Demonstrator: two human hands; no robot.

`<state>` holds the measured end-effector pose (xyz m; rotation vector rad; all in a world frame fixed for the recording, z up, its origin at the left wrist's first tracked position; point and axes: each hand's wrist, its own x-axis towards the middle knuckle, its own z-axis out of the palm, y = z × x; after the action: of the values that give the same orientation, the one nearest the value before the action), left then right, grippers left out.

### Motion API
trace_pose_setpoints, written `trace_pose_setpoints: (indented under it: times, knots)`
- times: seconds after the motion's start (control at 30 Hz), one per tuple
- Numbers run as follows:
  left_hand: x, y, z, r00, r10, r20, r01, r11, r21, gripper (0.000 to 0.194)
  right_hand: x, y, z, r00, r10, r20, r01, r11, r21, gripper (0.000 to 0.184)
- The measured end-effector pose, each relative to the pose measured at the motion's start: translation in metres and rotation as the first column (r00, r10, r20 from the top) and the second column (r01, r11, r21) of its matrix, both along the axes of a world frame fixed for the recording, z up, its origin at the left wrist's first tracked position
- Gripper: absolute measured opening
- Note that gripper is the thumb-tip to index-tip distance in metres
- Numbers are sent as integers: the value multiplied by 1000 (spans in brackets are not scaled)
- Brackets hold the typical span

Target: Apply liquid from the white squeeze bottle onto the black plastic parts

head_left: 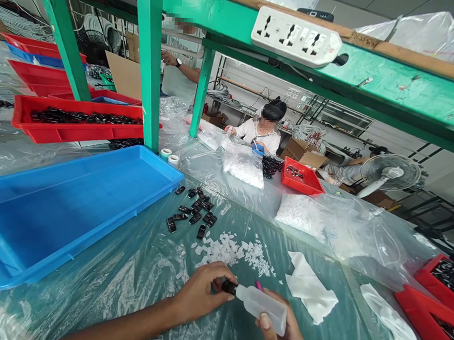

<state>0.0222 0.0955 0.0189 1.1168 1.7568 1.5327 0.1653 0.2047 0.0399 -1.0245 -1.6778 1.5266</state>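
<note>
My left hand pinches a small black plastic part between thumb and fingers. My right hand is wrapped round a translucent squeeze bottle, tilted with its nozzle towards the black part. The nozzle meets or overlaps the part; I cannot tell whether they touch. A pink tip shows beside the bottle near my right fingers. Just beyond my hands lies a loose pile of small white plastic pieces. Several glossy black parts are scattered behind that pile.
A large blue tray stands at left, a red bin of black parts behind it. White cloths lie at right near red bins. Bags of white pieces sit farther back. A green frame carries a power strip. Co-workers sit opposite.
</note>
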Motion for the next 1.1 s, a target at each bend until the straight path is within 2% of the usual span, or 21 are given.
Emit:
trace_pose_setpoints:
  times: [0.13, 0.33, 0.83, 0.97, 1.1]
  knots:
    - [0, -1, 1, 999, 10, -40, -10, 1000, -8, 15, 1, 1, 2, 998, -1, 60, 1, 1000, -2, 60]
    - [-1, -1, 2, 998, 4, -66, -4, 1000, 2, 13, 1, 2, 2, 999, 33, 44, -30, 998, -56, 56]
    - [-1, -3, 6, 997, -9, -71, 9, 1000, -11, 13, 0, 4, -3, 1000, 16, -15, -16, 999, -32, 54]
    - [0, -2, 6, 1000, -19, 23, 18, 1000, 19, 13, -2, 7, -7, 992, 57, -112, -70, 990, -123, 48]
    - [-1, 1, 2, 987, -59, 150, 51, 997, 58, 16, -4, 14, -12, 953, 29, -301, -126, 943, -309, 45]
